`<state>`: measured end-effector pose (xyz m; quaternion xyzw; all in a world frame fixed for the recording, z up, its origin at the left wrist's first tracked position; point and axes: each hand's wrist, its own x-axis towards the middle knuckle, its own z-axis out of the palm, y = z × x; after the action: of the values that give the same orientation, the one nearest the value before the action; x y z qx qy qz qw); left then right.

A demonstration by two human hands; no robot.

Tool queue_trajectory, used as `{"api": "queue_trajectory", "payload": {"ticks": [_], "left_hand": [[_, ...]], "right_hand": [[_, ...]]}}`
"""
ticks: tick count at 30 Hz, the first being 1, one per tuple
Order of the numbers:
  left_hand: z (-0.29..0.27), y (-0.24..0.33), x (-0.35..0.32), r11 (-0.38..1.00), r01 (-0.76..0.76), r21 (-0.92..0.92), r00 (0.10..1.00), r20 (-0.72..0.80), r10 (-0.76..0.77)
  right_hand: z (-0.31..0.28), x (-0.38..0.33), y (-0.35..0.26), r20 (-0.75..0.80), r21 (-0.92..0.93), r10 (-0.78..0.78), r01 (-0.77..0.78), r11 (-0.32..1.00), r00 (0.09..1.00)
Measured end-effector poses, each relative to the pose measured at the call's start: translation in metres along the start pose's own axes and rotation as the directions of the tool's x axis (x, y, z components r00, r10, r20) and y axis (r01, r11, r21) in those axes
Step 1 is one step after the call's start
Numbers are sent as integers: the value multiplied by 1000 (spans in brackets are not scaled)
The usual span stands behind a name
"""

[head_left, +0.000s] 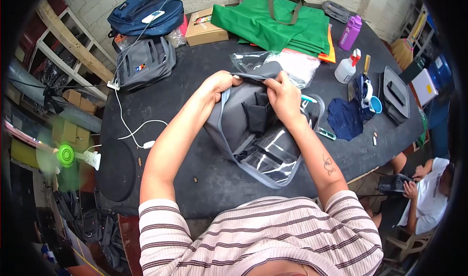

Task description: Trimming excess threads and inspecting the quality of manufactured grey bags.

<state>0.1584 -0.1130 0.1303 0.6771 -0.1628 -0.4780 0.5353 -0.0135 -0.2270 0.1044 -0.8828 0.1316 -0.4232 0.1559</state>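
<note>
Striped shirt [273, 232], table edge [202, 213], hands [222, 85] [284, 96] gripping gray bag [231, 120] by open rim

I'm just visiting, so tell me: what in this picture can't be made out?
All in the head view:
- Left hand: some fingers hidden by the hand itself and the held grey bag.
- Green fan: blades blurred, probably by spinning.
- Flat cardboard box: any contents hidden by its closed top.
- Seated person: partly cut off by the dark right rim.

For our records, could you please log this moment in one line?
left hand: grips gray bag; right hand: grips gray bag; bag: held open
</note>
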Motion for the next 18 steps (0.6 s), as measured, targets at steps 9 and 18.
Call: {"api": "queue_trajectory", "payload": {"ticks": [9,18], "left_hand": [[-8,-5,9,1000,3,-17,1000,6,-3],[-7,-7,9,996,-56,67,997,-41,59]], "right_hand": [[-1,-6,-6,92,151,-172,157,976,981],[3,-4,-1,69,129,-58,48,991,996]]}}
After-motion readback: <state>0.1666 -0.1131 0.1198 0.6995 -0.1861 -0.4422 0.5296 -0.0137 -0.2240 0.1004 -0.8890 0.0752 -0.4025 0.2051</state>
